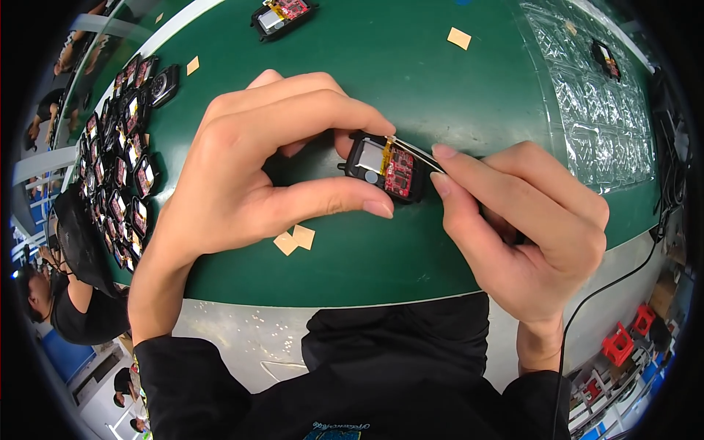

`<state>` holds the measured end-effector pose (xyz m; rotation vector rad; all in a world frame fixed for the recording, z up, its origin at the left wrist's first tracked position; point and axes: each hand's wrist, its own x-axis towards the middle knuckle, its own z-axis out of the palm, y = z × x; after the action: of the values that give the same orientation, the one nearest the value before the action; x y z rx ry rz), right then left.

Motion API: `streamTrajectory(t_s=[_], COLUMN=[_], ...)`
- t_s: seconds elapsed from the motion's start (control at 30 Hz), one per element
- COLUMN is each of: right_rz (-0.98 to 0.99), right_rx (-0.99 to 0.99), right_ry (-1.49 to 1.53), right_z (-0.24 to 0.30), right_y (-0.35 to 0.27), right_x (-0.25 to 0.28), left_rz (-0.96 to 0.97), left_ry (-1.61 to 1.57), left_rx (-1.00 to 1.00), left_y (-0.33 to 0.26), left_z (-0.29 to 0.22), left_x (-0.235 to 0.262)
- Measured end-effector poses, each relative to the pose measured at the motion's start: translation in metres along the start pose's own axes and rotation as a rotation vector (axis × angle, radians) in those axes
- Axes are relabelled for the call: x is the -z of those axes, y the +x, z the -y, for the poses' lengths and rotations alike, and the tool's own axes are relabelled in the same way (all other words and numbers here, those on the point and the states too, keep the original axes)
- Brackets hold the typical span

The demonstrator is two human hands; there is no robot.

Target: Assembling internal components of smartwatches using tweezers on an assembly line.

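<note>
My left hand [257,158] grips a small black device case [416,192] between thumb and fingers, just above the green table [381,275]. Inside the case sit a silver battery cell [372,155], a strip of yellow tape and a red circuit board [400,172]. A pair of thin metal tweezers [416,151] is pinched in my right hand [528,220]. Their tips reach the upper edge of the case, close to the yellow tape and my left index fingertip. Whether the tips hold anything is too small to tell.
Many similar cases [117,172] crowd the table's left side. One more [282,16] lies at the far edge, another [606,60] on clear plastic sheeting [598,125] at right. Tan paper squares [303,236] are scattered about. A black cable [612,282] hangs at right. A person [81,304] sits at left.
</note>
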<state>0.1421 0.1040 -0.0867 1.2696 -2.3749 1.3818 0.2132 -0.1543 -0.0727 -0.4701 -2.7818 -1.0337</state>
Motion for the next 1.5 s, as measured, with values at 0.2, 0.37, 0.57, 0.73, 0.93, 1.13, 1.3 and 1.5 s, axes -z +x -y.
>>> streamTrajectory(t_s=[0.2, 0.37, 0.57, 0.73, 0.93, 1.13, 1.3, 1.5], right_rz=[0.103, 0.125, 0.147, 0.140, 0.131, 0.121, 0.103, 0.098], right_rx=[-0.121, -0.164, -0.179, -0.178, -0.194, -0.176, -0.135, -0.138], right_ry=[0.139, 0.182, 0.186, 0.198, 0.196, 0.172, 0.177, 0.170], right_z=[-0.001, -0.001, -0.001, -0.002, 0.001, 0.001, -0.001, 0.000], right_y=[0.005, 0.005, 0.005, 0.006, 0.004, 0.005, 0.002, 0.002], right_x=[0.006, 0.010, 0.011, 0.010, 0.008, 0.008, 0.007, 0.007], left_rz=[0.050, 0.104, 0.143, 0.157, 0.141, 0.175, 0.157, 0.141], left_ry=[-0.072, -0.080, -0.041, -0.029, -0.024, 0.002, -0.015, -0.024], left_rx=[0.009, -0.018, -0.016, -0.013, -0.068, -0.056, -0.064, -0.050], left_y=[-0.002, 0.000, 0.001, 0.002, 0.003, 0.003, 0.004, 0.003], left_z=[0.009, 0.010, 0.008, 0.007, 0.006, 0.005, 0.005, 0.007], left_x=[0.006, 0.009, 0.012, 0.013, 0.010, 0.014, 0.011, 0.010])
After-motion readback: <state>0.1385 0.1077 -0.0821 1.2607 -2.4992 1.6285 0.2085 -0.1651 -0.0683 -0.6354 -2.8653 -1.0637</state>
